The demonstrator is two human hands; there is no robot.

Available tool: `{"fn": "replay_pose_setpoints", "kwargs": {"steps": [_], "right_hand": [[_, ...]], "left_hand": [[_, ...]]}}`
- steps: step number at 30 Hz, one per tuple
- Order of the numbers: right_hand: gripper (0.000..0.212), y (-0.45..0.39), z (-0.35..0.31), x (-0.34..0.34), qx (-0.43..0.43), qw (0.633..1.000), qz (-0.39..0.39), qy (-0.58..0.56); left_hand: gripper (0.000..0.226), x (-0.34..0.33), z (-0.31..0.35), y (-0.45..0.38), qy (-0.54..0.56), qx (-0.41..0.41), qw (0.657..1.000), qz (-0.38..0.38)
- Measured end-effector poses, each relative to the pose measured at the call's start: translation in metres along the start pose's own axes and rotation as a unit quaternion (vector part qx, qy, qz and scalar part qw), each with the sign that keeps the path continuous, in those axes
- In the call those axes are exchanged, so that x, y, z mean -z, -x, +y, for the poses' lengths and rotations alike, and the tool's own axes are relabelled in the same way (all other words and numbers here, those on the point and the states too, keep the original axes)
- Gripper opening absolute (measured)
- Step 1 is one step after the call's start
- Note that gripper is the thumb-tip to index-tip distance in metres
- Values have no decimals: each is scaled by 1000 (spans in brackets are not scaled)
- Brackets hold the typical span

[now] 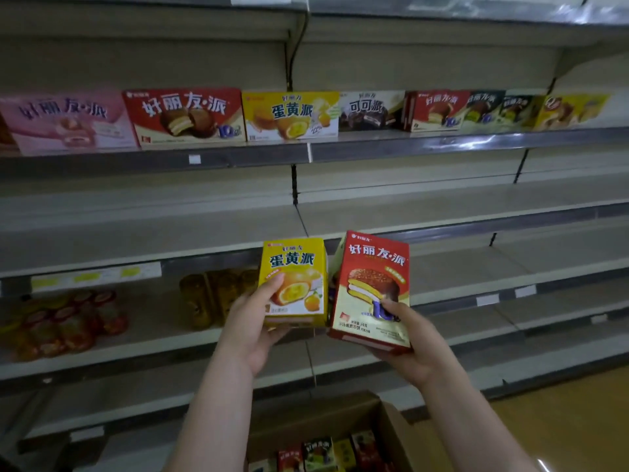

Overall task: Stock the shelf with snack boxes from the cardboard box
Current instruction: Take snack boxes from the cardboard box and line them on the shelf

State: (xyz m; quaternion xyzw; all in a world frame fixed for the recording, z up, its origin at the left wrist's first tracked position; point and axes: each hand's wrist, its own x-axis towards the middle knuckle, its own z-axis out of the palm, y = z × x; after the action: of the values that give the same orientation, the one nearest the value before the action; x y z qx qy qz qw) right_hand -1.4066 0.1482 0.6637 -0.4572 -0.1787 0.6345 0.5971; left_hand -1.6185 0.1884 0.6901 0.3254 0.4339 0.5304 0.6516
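My left hand (253, 325) grips a small yellow snack box (296, 267) from below, thumb on its front. My right hand (413, 342) grips a taller red snack box (374, 264), tilted slightly, thumb on its front. Both boxes are held up side by side in front of the middle shelves. The open cardboard box (391, 427) sits on the floor below my arms, with several small snack boxes (320, 453) standing inside. On the upper shelf (442, 143) stands a row of snack boxes: pink (64, 120), red (185, 114), yellow (291, 115), dark (371, 110) and more to the right.
The bare shelf (136, 226) runs behind the held boxes. On a lower shelf to the left stand golden cans (211, 298) and round red-topped packs (68, 321). The orange floor (561, 420) shows at bottom right.
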Motion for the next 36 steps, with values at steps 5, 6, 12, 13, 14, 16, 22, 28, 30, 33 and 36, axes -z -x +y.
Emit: {"fn": "replay_pose_setpoints", "kwargs": {"steps": [5,6,12,13,14,16,22,28,30,33,36], "right_hand": [[38,6,-46,-5,56,998,-35,-7],[44,7,-55,-5,66,997,-44,-6],[28,9,-107,11,98,993,-72,-7],[29,7,-118,18,99,992,-82,-8],[33,3,-125,23,95,991,-95,-10],[38,-4,-141,34,76,990,-120,-2],[45,-27,-192,86,-20,983,-139,119],[48,-51,-244,141,-67,969,-135,195],[46,-58,-254,151,-80,957,-150,234],[49,-69,-264,157,-96,940,-165,282],[43,-83,-268,158,-110,935,-174,289]], "left_hand": [[31,-28,31,-7,83,15,994,-67],[32,-33,35,-10,109,17,991,-80],[28,-61,38,-28,89,-7,994,-63],[30,-70,33,-31,56,-6,997,-46],[34,-77,27,-33,20,-4,999,-32],[48,-100,11,-34,-44,1,999,-18],[39,-187,-53,-26,-77,79,994,-17],[53,-251,-99,-31,-4,67,997,-29],[60,-261,-108,-35,1,73,997,-40],[64,-271,-115,-39,0,83,995,-47],[66,-275,-116,-47,-9,87,995,-44]]}}
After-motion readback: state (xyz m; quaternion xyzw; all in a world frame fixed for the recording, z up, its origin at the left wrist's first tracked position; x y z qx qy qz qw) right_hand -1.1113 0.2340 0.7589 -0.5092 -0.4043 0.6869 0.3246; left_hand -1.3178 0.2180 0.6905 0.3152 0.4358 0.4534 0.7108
